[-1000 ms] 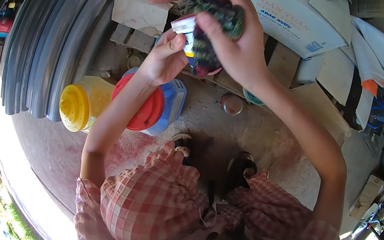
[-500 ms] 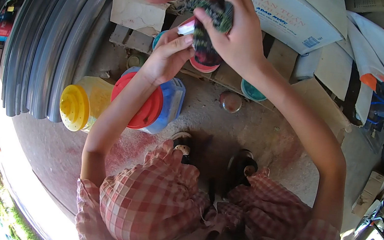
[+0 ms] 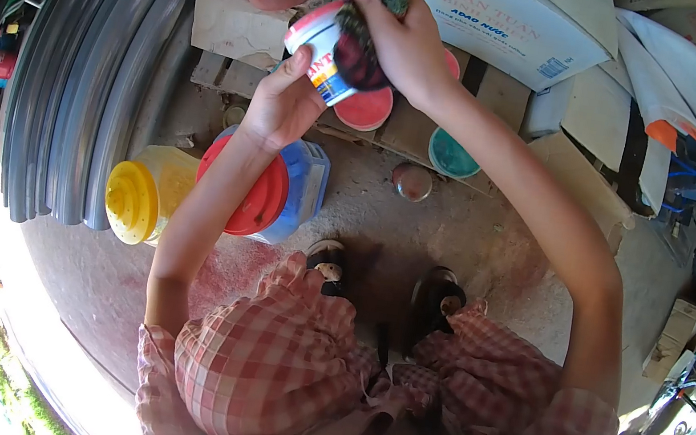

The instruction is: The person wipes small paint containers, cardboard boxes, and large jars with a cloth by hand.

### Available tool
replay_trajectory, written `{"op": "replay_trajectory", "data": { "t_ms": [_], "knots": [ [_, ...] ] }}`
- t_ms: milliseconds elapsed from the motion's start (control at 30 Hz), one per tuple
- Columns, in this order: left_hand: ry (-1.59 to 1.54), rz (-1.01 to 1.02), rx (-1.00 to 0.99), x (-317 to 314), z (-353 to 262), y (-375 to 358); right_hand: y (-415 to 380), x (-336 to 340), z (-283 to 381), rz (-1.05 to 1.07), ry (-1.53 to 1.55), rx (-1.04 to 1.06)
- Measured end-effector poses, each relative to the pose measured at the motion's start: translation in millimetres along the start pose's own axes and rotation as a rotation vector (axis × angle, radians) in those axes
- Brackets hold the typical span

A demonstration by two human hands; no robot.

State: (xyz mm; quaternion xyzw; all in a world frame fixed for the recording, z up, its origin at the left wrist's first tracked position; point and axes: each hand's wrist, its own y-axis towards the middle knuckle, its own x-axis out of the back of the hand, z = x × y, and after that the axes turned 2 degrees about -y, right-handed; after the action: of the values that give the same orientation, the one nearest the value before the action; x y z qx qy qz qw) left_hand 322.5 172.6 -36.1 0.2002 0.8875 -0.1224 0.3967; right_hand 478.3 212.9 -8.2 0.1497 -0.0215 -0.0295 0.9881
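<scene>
The left arm comes up from the lower left of the frame, bent at the elbow, and the left hand [image 3: 279,108] is in the upper middle, its palm turned partly upward. Its fingers are closed around the side of a white tub [image 3: 321,47] with a red rim and printed letters, and the thumb lies on the label; the tub is tilted. The right arm makes a wide bend from the lower right, and the right hand [image 3: 405,46] grips a dark, patterned cloth [image 3: 359,55], the thumb on top, with the cloth against the tub. Some of the fingers are hidden behind the cloth, so their exact position I cannot tell. Below and behind the hands is a wooden pallet [image 3: 501,107], bearing a red round container [image 3: 366,110] and a green one [image 3: 455,153]. A small round container [image 3: 413,182] is on the concrete floor [image 3: 506,241], which has reddish stains. At the left of the centre there are a jar with a yellow lid [image 3: 132,201] and a blue container with a red lid [image 3: 262,191]. Thick grey pipes [image 3: 89,80] curve along the left side, and a white carton [image 3: 495,19] occupies the upper right.
</scene>
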Motion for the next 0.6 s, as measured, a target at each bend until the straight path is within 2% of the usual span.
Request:
{"op": "replay_trajectory", "data": {
  "t_ms": [33, 133, 167, 200, 267, 367, 467, 500, 600],
  "knots": [
    [0.009, 0.035, -0.01, -1.4, -1.1, 1.0, -1.3, 2.6, 1.4, 0.03, 0.15, -0.237],
    [0.013, 0.025, -0.003, -2.9, -0.3, 1.5, -5.8, -3.2, 1.2, -0.046, 0.132, -0.163],
    [0.043, -0.034, 0.007, -1.3, -0.6, 0.7, -10.1, -0.7, 1.4, -0.018, 0.074, -0.05],
    [0.111, -0.089, 0.027, 1.4, -1.6, 2.0, -16.8, 1.3, 12.4, -0.061, -0.271, 0.101],
    [0.269, -0.067, 0.041, 3.7, -4.2, 0.0, -22.7, 2.7, 16.4, -0.051, -0.536, 0.314],
    [0.157, 0.018, 0.01, -8.4, -1.4, -1.7, -20.8, 7.1, 9.4, -0.034, -0.608, 0.479],
    [0.102, -0.062, 0.057, -6.9, 1.5, -1.0, -13.8, 8.1, 1.9, -0.001, -0.302, 0.248],
    [0.117, -0.011, 0.054, -9.4, 3.4, 1.9, -9.2, 1.5, 1.2, -0.079, -0.222, 0.206],
    [0.147, -0.005, 0.004, -8.1, 4.6, -0.7, -24.5, -12.7, 7.7, -0.107, -0.228, 0.195]
  ]
}}
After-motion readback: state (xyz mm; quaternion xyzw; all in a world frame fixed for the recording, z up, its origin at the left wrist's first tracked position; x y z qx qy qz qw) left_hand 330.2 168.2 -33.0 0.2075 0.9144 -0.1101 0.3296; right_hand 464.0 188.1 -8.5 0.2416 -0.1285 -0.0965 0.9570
